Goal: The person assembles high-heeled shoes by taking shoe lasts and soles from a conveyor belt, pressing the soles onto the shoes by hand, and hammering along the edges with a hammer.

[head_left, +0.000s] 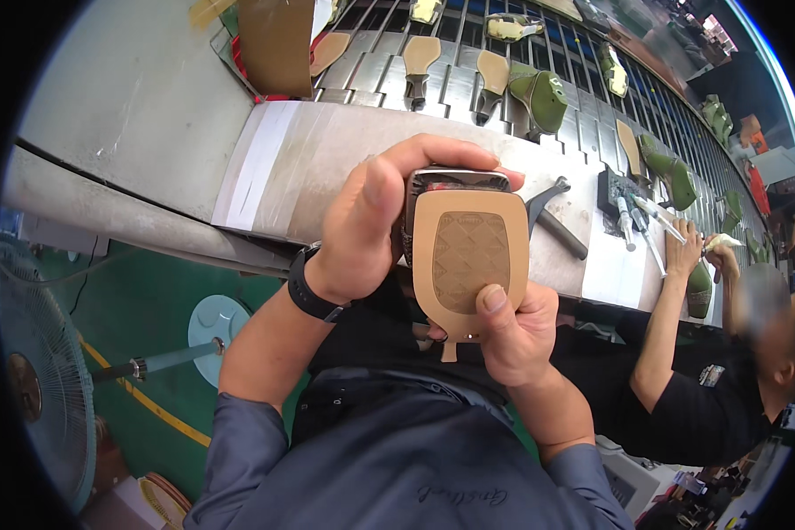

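A tan shoe sole [427,291] with a brown diamond-patterned panel is held up in front of me. My right hand [519,331] pinches its narrow end, the thumb pressed on the patterned face. Behind the sole is a dark shoe upper [462,177], mostly hidden, with its rim showing past the sole's far end. Around that upper curls my left hand [367,212], its fingers reaching across the far end and a black band on the wrist. Sole and upper overlap; whether they touch cannot be made out.
A hammer [556,221] lies on the pale bench, right of my hands. Beyond it, a black holder [614,193] contains syringe-like tubes. Tan soles [422,55] and green shoe lasts [539,99] rest on the metal conveyor. A co-worker [698,380] works at right; a fan [49,371] stands at left.
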Motion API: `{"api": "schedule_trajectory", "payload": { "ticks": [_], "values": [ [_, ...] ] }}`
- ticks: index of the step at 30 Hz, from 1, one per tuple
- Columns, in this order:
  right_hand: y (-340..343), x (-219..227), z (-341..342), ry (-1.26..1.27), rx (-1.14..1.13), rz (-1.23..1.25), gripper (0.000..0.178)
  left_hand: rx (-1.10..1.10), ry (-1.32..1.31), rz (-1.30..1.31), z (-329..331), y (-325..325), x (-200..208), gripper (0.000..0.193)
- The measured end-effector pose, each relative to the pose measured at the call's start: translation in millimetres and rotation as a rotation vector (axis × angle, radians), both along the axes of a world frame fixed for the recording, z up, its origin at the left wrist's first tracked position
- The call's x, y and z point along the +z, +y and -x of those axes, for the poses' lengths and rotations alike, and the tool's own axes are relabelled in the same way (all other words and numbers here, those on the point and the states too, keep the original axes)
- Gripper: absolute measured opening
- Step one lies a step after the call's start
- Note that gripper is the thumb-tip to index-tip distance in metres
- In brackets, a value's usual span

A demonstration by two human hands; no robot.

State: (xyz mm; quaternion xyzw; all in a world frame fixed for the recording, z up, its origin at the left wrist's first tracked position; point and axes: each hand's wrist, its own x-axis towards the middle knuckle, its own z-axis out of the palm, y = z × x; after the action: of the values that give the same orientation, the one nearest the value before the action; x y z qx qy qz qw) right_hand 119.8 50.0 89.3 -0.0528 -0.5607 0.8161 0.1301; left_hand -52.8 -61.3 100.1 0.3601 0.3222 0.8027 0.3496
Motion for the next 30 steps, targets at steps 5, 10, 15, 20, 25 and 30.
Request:
{"api": "schedule_trajectory", "payload": {
  "ticks": [5, 10, 15, 20, 25, 30],
  "values": [
    [-0.8, 4.5, -1.6, -0.029, 0.040, -0.003, 0.038, 0.090, 0.131, 0.099, -13.0, -1.0, 7.2, 0.087],
    [0.0, 0.3, -4.9, -0.014, 0.049, -0.007, 0.039, 0.083, 0.174, 0.060, -14.7, -0.3, 5.1, 0.082],
    [-2.3, 2.9, -5.8, -0.037, 0.029, -0.001, 0.041, 0.084, 0.178, 0.047, -15.8, -1.2, 3.4, 0.080],
    [-1.6, 3.8, -6.7, -0.034, 0.030, 0.006, 0.041, 0.076, 0.182, 0.055, -16.7, -0.8, 5.2, 0.076],
    [-0.4, 8.1, -8.7, -0.076, 0.028, -0.007, 0.041, 0.077, 0.188, 0.063, -18.3, -1.4, 7.3, 0.072],
    [-2.5, 8.5, -8.9, -0.065, 0.003, -0.026, 0.041, 0.082, 0.172, 0.093, -21.3, -2.8, 11.5, 0.068]
  ]
}}
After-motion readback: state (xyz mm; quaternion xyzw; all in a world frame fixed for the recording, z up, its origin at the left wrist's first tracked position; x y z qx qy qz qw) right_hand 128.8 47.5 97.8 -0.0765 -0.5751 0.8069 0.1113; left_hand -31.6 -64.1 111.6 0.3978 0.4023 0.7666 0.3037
